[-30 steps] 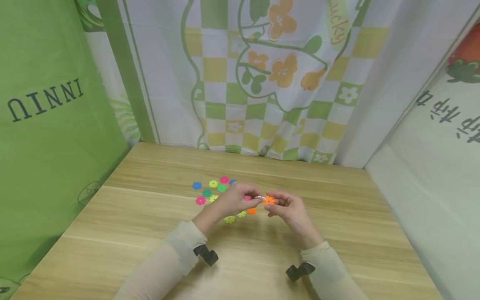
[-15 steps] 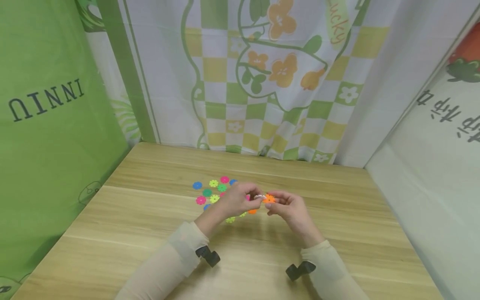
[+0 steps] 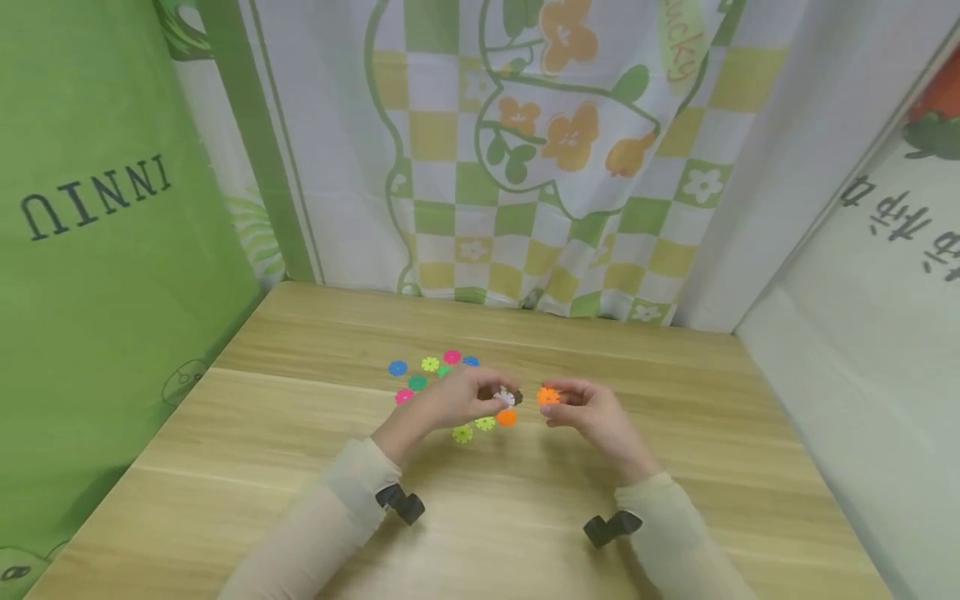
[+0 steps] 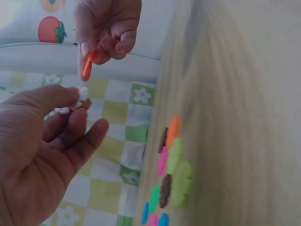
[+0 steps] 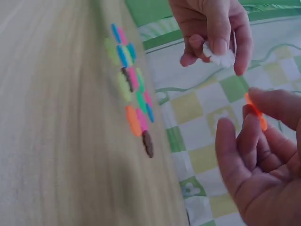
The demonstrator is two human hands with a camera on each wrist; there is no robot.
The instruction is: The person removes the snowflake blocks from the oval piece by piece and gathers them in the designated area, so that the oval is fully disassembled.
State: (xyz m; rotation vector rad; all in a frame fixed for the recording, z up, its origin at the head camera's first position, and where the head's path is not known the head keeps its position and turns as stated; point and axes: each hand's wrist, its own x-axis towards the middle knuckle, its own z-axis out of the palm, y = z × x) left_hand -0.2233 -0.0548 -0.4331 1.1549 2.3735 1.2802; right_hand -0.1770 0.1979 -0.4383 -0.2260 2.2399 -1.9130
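A white snowflake-shaped plastic disc (image 3: 507, 397) sits pinched between the thumb and fingertips of the person's left hand (image 3: 457, 400), held up above the wooden table (image 3: 675, 467); in the left wrist view the same white piece (image 4: 75, 101) shows at the tip of the curled thumb. Just across a small gap, the right hand (image 3: 592, 412) pinches an orange snowflake disc (image 3: 548, 396) on its edge between thumb and forefinger, the other fingers loosely curled beneath it. The two pieces face each other, near but apart, not touching. Below and behind the hands, a loose scatter of flat discs (image 3: 431, 371) lies on the tabletop: blue, pink, green, yellow-green, with an orange one (image 3: 506, 417) and two lime ones (image 3: 472, 429) nearest the left hand. Small black camera mounts (image 3: 400, 503) sit at both cream sleeves. A checked flower-print curtain (image 3: 525, 167) hangs behind the table, with a green cloth (image 3: 97, 250) at the left.
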